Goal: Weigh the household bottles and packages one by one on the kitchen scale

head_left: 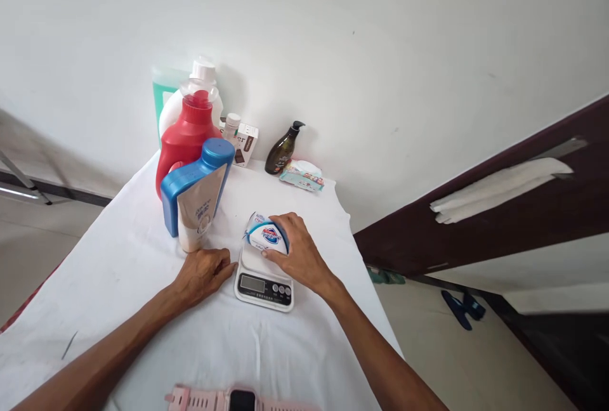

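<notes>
Our right hand [299, 252] is closed around the wrapped soap bar [266, 234] on the kitchen scale [264, 279]; our left hand [203, 271], loosely curled and holding nothing, rests on the tabletop [118, 259]; pressing down could skew the reading; the tilted blue detergent bottle [196, 195] might topple.

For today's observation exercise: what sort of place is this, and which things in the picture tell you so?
Probably a room in a home. A table under a white cloth stands against a plain wall, holding household detergent bottles and a small kitchen scale, with slippers on the tiled floor beside a dark door.
</notes>
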A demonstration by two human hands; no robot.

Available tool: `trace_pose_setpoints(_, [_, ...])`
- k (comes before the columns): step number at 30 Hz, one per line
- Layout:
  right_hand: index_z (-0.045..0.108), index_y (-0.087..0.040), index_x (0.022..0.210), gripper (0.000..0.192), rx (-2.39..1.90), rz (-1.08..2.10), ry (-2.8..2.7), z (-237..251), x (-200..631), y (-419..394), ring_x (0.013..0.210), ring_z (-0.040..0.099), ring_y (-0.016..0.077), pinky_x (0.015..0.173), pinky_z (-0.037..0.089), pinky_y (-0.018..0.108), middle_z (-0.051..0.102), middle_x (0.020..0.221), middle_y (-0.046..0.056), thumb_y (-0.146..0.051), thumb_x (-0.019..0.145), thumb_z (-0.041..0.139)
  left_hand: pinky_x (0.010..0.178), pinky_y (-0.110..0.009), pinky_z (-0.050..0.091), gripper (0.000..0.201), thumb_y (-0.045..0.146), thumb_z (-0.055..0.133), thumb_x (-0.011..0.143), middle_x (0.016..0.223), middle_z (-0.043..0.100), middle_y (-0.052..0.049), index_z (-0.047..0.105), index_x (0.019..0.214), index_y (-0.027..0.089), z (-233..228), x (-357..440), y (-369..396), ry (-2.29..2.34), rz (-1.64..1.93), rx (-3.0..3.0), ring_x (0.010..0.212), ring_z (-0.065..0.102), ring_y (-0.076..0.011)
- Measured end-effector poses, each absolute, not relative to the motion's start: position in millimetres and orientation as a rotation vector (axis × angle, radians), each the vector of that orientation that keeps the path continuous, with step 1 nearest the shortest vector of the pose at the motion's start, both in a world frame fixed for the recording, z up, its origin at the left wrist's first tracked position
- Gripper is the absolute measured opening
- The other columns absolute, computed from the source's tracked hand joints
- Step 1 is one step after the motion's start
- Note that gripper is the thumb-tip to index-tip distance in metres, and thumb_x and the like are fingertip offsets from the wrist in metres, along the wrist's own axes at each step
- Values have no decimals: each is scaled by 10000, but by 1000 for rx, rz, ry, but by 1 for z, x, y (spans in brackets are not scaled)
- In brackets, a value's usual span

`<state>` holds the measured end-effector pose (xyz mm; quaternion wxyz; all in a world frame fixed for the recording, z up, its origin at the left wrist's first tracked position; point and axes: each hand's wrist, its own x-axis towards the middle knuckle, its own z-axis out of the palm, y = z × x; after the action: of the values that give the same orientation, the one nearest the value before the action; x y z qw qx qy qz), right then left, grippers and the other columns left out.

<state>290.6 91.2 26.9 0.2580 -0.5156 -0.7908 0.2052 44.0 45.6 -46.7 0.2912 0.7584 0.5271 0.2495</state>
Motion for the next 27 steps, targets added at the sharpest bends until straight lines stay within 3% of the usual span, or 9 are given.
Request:
trace_pose_setpoints(8, [634, -240, 1373, 609, -1533, 515, -2227, 15, 280, 68, 1239, 559, 336, 1103, 466, 562, 611, 1291, 115, -233, 783, 786, 592, -288, 268, 369, 449, 504, 963, 581, 525, 13, 465, 676, 219, -47, 43, 47, 1418, 675, 2034, 541, 431, -144])
trace_pose_setpoints(12, [608, -255, 1420, 708, -1449, 513, -2045, 14, 289, 62, 1311, 526, 366, 1150, 412, 607, 605, 1379, 137, -419, 771, 839, 603, -284, 279, 354, 451, 527, 952, 599, 546, 11, 485, 691, 216, -47, 42, 46, 1406, 678, 2035, 557, 454, -143])
trace_pose_setpoints(14, [618, -272, 1386, 658, -1397, 558, -1770, 9, 298, 56, 1344, 530, 345, 1144, 425, 579, 605, 1421, 128, -560, 821, 793, 605, -283, 281, 358, 450, 540, 950, 594, 534, 15, 479, 687, 214, -46, 41, 46, 1405, 689, 2039, 558, 451, -139])
trace_pose_setpoints(17, [668, -245, 1203, 528, -1394, 646, -1291, -11, 314, 46, 1213, 626, 293, 979, 530, 472, 687, 1261, 103, -686, 913, 638, 607, -283, 277, 355, 438, 557, 945, 581, 507, 25, 475, 684, 211, -44, 41, 46, 1404, 691, 2036, 548, 425, -131])
trace_pose_setpoints(20, [691, -212, 1030, 513, -1475, 653, -1130, -39, 326, 38, 1033, 662, 263, 837, 541, 394, 718, 1065, 80, -694, 854, 683, 609, -281, 275, 361, 429, 560, 945, 579, 488, 30, 467, 676, 208, -43, 41, 46, 1402, 697, 2031, 554, 403, -125])
trace_pose_setpoints(27, [727, -188, 977, 378, -1587, 596, -1174, -62, 334, 33, 927, 661, 242, 863, 524, 395, 744, 964, 68, -536, 836, 688, 603, -274, 274, 360, 445, 563, 948, 586, 492, 34, 497, 693, 199, -43, 41, 45, 1414, 693, 2032, 555, 405, -114])
